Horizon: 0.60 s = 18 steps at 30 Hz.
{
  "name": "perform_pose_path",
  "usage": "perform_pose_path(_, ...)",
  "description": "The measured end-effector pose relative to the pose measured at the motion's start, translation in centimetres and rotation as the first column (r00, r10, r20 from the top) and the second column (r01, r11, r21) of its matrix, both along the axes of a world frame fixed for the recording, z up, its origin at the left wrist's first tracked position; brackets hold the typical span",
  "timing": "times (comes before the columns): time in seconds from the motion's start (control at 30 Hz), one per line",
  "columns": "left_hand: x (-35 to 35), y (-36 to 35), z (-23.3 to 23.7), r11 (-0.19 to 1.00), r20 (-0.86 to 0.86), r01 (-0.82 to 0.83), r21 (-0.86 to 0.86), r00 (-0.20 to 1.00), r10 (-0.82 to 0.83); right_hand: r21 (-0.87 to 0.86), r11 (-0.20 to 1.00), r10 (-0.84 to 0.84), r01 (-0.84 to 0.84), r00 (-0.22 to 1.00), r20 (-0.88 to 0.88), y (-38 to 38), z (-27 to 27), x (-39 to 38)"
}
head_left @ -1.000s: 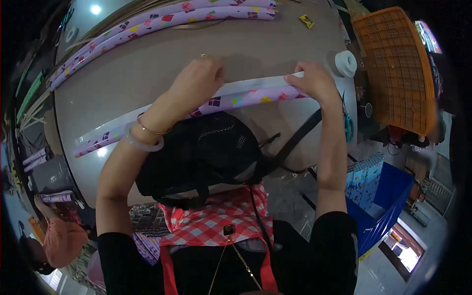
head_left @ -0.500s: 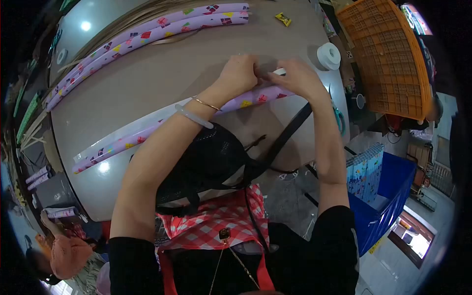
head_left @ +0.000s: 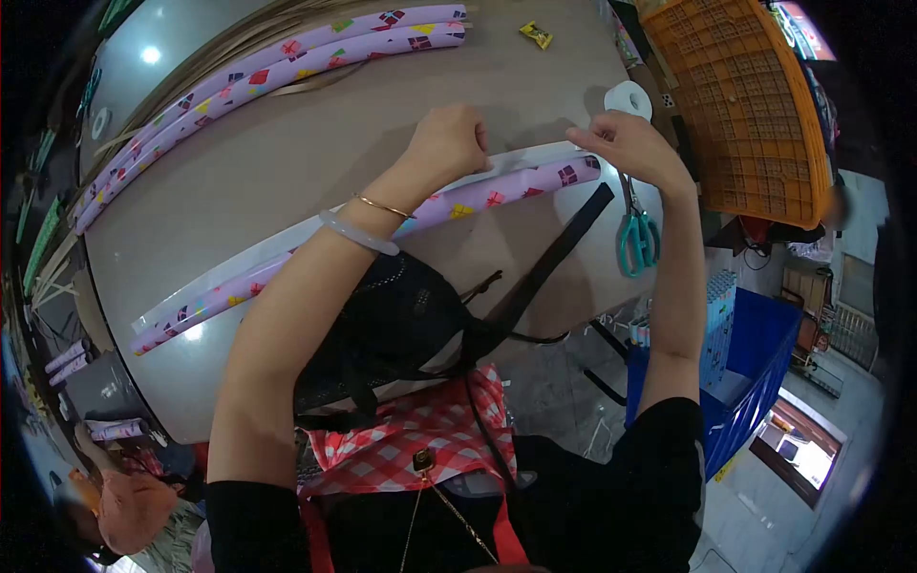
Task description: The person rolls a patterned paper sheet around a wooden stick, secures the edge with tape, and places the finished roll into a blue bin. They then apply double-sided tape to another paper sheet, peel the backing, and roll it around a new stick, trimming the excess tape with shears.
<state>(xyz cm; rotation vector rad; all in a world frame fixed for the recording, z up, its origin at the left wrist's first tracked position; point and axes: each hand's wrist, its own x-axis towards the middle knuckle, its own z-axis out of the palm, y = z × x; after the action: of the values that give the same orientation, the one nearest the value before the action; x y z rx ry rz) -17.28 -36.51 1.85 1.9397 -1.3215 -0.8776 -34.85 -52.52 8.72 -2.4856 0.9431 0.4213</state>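
A lilac roll of gift-patterned wrapping paper [head_left: 521,183] lies slantwise across the table, a plain white strip showing along its far edge. My left hand [head_left: 447,141] is closed over that far edge, its fingertips curled under and hard to see; whether it grips anything is hidden. At the roll's right end is my right hand [head_left: 638,151], thumb stretched out towards the white strip and apart from the bent fingers, nothing visible in it. Just beyond it stands a white tape roll [head_left: 628,98]. Teal-handled scissors [head_left: 637,244] lie below my right wrist.
More lilac rolls [head_left: 315,57] lie at the back left beside long brown strips. A small yellow packet [head_left: 537,35] sits at the back. An orange crate [head_left: 740,110] stands right, above a blue bin [head_left: 769,377]. A black bag [head_left: 401,315] hangs at the near table edge; another person [head_left: 138,506] is lower left.
My hands have parted: the right has moved right to the roll's end, the left slightly left. The roll's right end and the scissors now show more. The whole view has shifted slightly.
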Motion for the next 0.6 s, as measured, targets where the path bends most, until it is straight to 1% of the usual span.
perform_pose_path(0.03,0.0,0.0,0.1,1.000,-0.020,-0.005,0.025,1.000,0.006,-0.002,1.000,0.000,0.000,1.000,-0.003,-0.4,0.1,-0.1)
perform_pose_path(0.1,0.1,0.0,0.2,1.000,-0.017,0.010,0.022,1.000,-0.009,0.003,1.000,-0.015,0.016,0.997,-0.073,-1.0,0.1,-0.4)
perform_pose_path(0.13,0.1,0.1,0.2,0.999,-0.009,0.024,0.021,1.000,-0.024,0.002,1.000,-0.017,0.017,0.997,-0.076,-1.3,-0.2,-0.8)
perform_pose_path(0.2,0.1,0.1,0.0,1.000,-0.007,0.023,0.001,1.000,-0.023,0.016,0.999,0.029,-0.032,0.985,0.171,-1.5,-1.0,-1.5)
perform_pose_path(0.23,0.1,0.1,0.0,1.000,-0.003,0.020,-0.018,1.000,-0.020,0.017,0.999,0.028,-0.032,0.985,0.170,-1.6,-1.0,-1.7)
perform_pose_path(0.33,0.1,0.2,0.2,1.000,-0.019,0.015,-0.004,1.000,-0.015,0.030,0.999,0.015,-0.019,0.993,0.121,-1.8,-0.5,-1.8)
perform_pose_path(0.4,0.0,0.2,0.3,1.000,-0.017,0.008,0.007,1.000,-0.008,0.019,1.000,-0.015,0.014,0.999,0.047,-1.8,-0.4,-1.9)
perform_pose_path(0.47,0.0,0.2,0.2,1.000,-0.014,0.002,0.021,1.000,-0.002,-0.005,1.000,-0.013,0.013,0.997,0.078,-1.7,-0.9,-1.9)
perform_pose_path(0.53,0.1,0.2,0.1,1.000,-0.023,0.007,-0.021,1.000,-0.008,-0.029,0.999,-0.009,0.012,0.994,0.108,-1.5,-1.1,-1.9)
perform_pose_path(0.6,0.1,0.1,0.0,1.000,-0.041,0.003,0.001,0.999,-0.003,-0.045,0.999,-0.021,0.027,0.991,0.128,-1.1,-1.1,-1.7)
